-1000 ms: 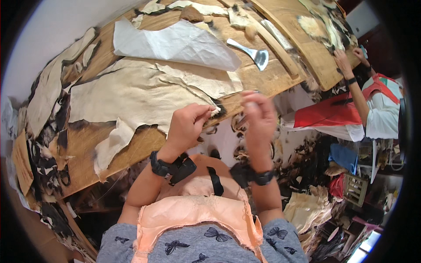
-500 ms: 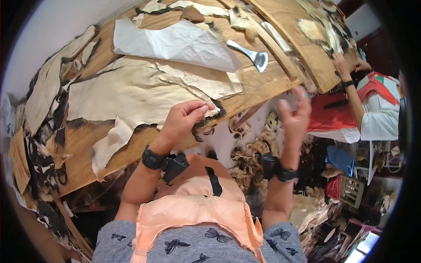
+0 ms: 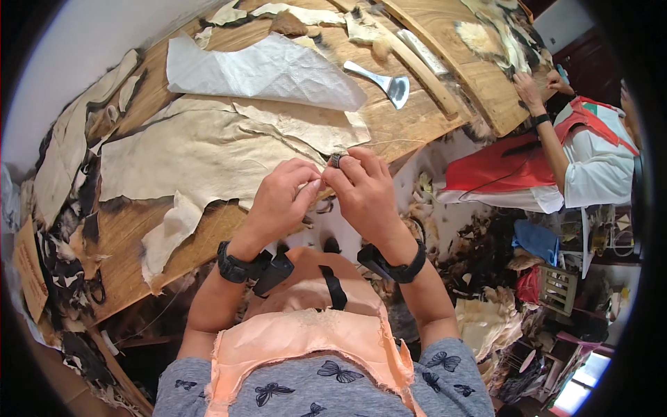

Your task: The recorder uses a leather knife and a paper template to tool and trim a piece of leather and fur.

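My left hand (image 3: 283,205) and my right hand (image 3: 361,194) meet over the near edge of a cream hide (image 3: 174,160) on the wooden table (image 3: 135,285). The left fingers are pinched at the hide's corner, on something small that I cannot make out. The bent right fingers press close against the left fingertips, a dark metal ring (image 3: 337,160) on one; what they hold is hidden. A white crumpled sheet (image 3: 257,69) lies beyond the hide, and a pale scraper with a broad blade (image 3: 396,90) rests to its right.
A co-worker in a red apron (image 3: 486,170) handles fur pieces (image 3: 472,38) at the right, beside wooden battens (image 3: 417,62). Hide scraps (image 3: 69,160) pile along the left wall. More scraps (image 3: 486,326), a blue cloth (image 3: 535,240) and a slatted crate (image 3: 556,288) lie low at the right.
My right hand, out to the right with fingers spread half a second ago, has come back left to my left hand and closed there. My left hand stays pinched near the hide's corner.
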Demonstrator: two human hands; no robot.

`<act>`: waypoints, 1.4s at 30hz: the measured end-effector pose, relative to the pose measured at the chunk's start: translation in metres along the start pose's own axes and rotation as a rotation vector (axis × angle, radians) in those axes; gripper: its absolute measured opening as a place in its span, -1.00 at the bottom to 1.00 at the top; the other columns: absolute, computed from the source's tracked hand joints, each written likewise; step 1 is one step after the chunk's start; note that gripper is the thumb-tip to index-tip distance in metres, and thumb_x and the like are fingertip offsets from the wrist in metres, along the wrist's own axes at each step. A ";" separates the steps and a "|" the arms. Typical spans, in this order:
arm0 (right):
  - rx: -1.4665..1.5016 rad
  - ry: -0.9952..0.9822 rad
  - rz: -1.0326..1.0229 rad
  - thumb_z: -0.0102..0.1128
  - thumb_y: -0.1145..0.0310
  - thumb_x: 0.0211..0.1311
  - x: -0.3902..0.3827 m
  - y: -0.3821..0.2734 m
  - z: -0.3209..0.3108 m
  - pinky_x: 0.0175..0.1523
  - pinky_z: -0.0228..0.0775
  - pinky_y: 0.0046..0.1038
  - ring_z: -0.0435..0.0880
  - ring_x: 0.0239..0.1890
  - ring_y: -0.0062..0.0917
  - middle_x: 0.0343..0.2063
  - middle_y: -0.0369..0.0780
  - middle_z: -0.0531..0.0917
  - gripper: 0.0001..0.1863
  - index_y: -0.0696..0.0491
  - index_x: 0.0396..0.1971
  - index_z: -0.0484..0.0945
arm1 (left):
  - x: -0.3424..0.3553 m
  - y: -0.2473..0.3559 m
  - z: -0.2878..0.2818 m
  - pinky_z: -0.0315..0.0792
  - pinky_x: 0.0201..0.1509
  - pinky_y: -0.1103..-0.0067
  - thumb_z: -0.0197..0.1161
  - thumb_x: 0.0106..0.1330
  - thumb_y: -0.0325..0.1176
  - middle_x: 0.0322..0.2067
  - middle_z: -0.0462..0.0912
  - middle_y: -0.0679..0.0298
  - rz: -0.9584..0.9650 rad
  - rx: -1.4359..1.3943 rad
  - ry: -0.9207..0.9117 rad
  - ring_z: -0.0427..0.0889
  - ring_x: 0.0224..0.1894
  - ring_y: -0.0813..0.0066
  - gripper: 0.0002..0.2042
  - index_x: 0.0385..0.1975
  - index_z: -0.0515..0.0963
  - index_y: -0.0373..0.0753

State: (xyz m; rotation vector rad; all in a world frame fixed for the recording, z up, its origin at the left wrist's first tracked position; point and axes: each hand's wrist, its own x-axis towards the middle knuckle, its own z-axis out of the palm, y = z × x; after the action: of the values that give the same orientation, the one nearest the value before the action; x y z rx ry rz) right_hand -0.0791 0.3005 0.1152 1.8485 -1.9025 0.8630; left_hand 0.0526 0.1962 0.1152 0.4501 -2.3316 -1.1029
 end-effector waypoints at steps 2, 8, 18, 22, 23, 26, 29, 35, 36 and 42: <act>-0.019 0.025 0.053 0.19 0.42 -0.14 -0.003 0.007 0.001 -0.10 0.28 -0.35 0.47 -0.14 -0.34 -0.40 -0.26 0.52 -0.86 0.00 -0.48 0.52 | 0.000 0.002 0.001 0.40 -0.28 0.53 0.09 0.24 -0.42 -0.43 0.52 0.22 -0.079 -0.087 -0.052 0.52 -0.40 0.34 -0.88 -0.42 0.50 -0.34; 0.273 0.107 0.363 0.20 0.52 -0.10 -0.006 0.009 -0.004 -0.11 0.25 -0.32 0.45 -0.19 -0.28 -0.44 -0.20 0.50 -0.88 0.07 -0.48 0.52 | 0.004 -0.010 0.005 0.31 -0.40 0.78 -0.05 0.37 -0.40 -0.46 0.49 0.38 -0.460 -0.896 -0.105 0.38 -0.50 0.74 -0.86 -0.18 0.37 -0.29; 1.482 0.579 0.961 0.14 0.42 0.20 0.000 0.050 -0.039 -0.29 0.35 -0.59 0.48 -0.41 -0.68 -0.31 -0.27 0.58 -0.92 0.09 -0.35 0.56 | 0.007 0.000 0.009 0.32 -0.43 0.72 0.03 0.33 -0.35 -0.62 0.48 0.40 -0.454 -0.632 -0.277 0.42 -0.53 0.73 -0.79 -0.42 0.55 -0.31; 1.852 0.737 0.902 0.07 0.39 0.26 -0.024 0.104 -0.068 -0.45 0.30 -0.65 0.42 -0.49 -0.68 -0.38 -0.25 0.53 -0.84 0.15 -0.26 0.46 | 0.008 0.001 -0.017 0.30 -0.45 0.73 0.06 0.30 -0.33 -0.61 0.49 0.40 -0.459 -0.361 -0.299 0.40 -0.54 0.74 -0.79 -0.47 0.54 -0.32; 1.898 0.738 0.865 0.05 0.38 0.27 -0.029 0.116 -0.075 -0.48 0.28 -0.67 0.40 -0.51 -0.68 -0.41 -0.26 0.51 -0.84 0.16 -0.24 0.44 | 0.005 0.001 -0.026 0.25 -0.47 0.74 0.05 0.31 -0.35 -0.61 0.45 0.44 -0.471 -0.330 -0.303 0.35 -0.55 0.75 -0.79 -0.49 0.52 -0.32; 1.953 0.837 0.851 0.00 0.38 0.30 -0.052 0.160 -0.096 -0.51 0.28 -0.69 0.40 -0.52 -0.66 -0.42 -0.24 0.48 -0.80 0.23 -0.22 0.39 | 0.000 -0.007 -0.051 0.31 -0.46 0.72 0.08 0.28 -0.33 -0.61 0.54 0.39 -0.464 -0.367 -0.285 0.41 -0.56 0.73 -0.79 -0.50 0.54 -0.32; 2.181 0.820 0.786 -0.05 0.40 0.32 -0.087 0.214 -0.111 -0.49 0.33 -0.64 0.42 -0.52 -0.63 -0.36 -0.19 0.48 -0.78 0.26 -0.19 0.33 | -0.005 -0.011 -0.078 0.28 -0.48 0.73 0.08 0.29 -0.34 -0.62 0.50 0.43 -0.524 -0.327 -0.303 0.38 -0.57 0.75 -0.79 -0.51 0.54 -0.31; 1.945 0.888 0.816 -0.10 0.43 0.33 -0.117 0.277 -0.121 -0.53 0.30 -0.71 0.43 -0.52 -0.66 -0.31 -0.16 0.48 -0.79 0.27 -0.16 0.32 | -0.038 -0.030 -0.131 0.28 -0.44 0.75 0.07 0.31 -0.32 -0.60 0.47 0.47 -0.654 -0.362 -0.186 0.35 -0.55 0.75 -0.81 -0.47 0.52 -0.28; 1.979 0.897 0.810 -0.09 0.43 0.33 -0.123 0.286 -0.121 -0.53 0.29 -0.71 0.43 -0.52 -0.66 -0.31 -0.16 0.48 -0.79 0.27 -0.16 0.33 | -0.040 -0.028 -0.138 0.28 -0.42 0.75 0.07 0.31 -0.33 -0.60 0.47 0.47 -0.617 -0.368 -0.149 0.34 -0.54 0.76 -0.81 -0.47 0.52 -0.28; 1.978 0.937 0.871 -0.08 0.43 0.33 -0.120 0.302 -0.102 -0.56 0.21 -0.69 0.39 -0.55 -0.65 -0.32 -0.17 0.48 -0.82 0.25 -0.21 0.37 | -0.065 -0.007 -0.177 0.21 -0.43 0.81 0.09 0.32 -0.24 -0.57 0.43 0.50 -0.693 -0.278 0.034 0.31 -0.53 0.80 -0.77 -0.48 0.51 -0.25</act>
State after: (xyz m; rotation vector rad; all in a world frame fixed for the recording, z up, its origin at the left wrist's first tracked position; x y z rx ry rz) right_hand -0.3816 0.4464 0.0614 0.1749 -0.7035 3.6723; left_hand 0.2088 0.1161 0.1844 1.2059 -1.9800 -1.6766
